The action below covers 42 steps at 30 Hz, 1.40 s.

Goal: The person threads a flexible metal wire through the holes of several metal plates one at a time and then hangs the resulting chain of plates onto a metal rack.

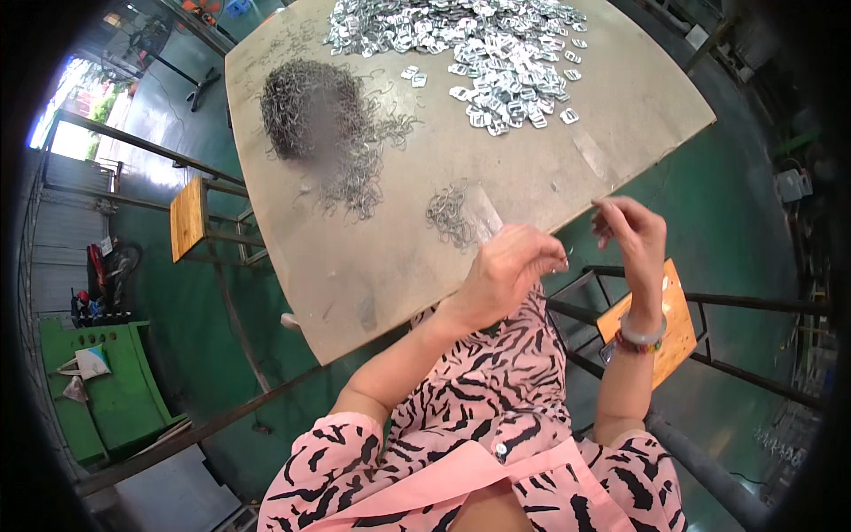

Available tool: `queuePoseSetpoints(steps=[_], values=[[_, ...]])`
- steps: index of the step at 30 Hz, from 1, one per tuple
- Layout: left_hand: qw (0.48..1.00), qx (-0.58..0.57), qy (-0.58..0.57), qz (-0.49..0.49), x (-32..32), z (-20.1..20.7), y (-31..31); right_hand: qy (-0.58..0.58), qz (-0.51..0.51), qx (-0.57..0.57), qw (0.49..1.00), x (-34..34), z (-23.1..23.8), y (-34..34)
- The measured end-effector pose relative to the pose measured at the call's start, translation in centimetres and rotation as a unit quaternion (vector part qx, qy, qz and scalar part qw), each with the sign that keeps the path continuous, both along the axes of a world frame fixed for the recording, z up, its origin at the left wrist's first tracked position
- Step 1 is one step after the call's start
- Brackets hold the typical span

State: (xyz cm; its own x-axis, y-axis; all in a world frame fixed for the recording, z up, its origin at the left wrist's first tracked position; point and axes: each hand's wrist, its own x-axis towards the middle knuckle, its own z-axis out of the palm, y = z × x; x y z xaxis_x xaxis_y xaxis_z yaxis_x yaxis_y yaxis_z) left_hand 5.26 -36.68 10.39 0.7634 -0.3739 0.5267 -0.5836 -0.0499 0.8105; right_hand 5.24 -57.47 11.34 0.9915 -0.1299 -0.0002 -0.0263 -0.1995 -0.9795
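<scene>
My left hand (pixel 512 269) is over the near edge of the table, its fingers closed in a pinch. A small shiny bit shows at its fingertips, too small to name. To its right my right hand (pixel 634 232) is raised just past the table edge, fingers curled in and closed; what they hold, if anything, is hidden. The hands are apart. Just beyond my left hand lies a small cluster of thin curved wire pieces (pixel 450 215). A big dark heap of similar wire pieces (pixel 306 108) sits at the left, and silver slotted metal buckles (pixel 507 75) are piled at the back.
The brown tabletop (pixel 403 275) bears two strips of clear tape, one strip (pixel 483 213) near my left hand. A wooden stool (pixel 678 324) stands by my right forearm, another stool (pixel 188 220) beyond the table's left side. Green metal equipment (pixel 111 386) is at far left.
</scene>
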Motion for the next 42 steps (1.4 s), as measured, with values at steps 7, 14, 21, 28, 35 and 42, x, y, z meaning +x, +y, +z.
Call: queuePoseSetpoints(steps=[7, 14, 21, 28, 35, 42], values=[[1.000, -0.018, 0.020, -0.008, -0.6, -1.0, -0.4, 0.017, -0.008, -0.085, 0.996, 16.7, -9.6, -0.8], [1.000, -0.005, 0.008, -0.004, -0.7, -1.0, 0.0, -0.076, -0.211, -0.210, 0.952, 25.2, -12.6, -1.6], [1.000, -0.003, 0.008, -0.017, -0.8, -1.1, -0.3, -0.025, -0.133, -0.281, 0.950, 25.1, -12.6, -0.4], [0.999, -0.015, 0.040, -0.007, -1.7, -0.6, 0.1, 0.079, -0.182, -0.059, 0.978, 22.6, -12.4, -2.1], [0.995, -0.095, 0.033, -0.010, -2.7, -0.6, -0.5, -0.037, 0.076, -0.045, 0.995, 9.2, -5.0, -0.3], [0.993, -0.090, -0.017, 0.079, -3.0, -0.7, 0.5, -0.073, 0.112, -0.027, 0.991, -2.7, 3.2, 5.5]])
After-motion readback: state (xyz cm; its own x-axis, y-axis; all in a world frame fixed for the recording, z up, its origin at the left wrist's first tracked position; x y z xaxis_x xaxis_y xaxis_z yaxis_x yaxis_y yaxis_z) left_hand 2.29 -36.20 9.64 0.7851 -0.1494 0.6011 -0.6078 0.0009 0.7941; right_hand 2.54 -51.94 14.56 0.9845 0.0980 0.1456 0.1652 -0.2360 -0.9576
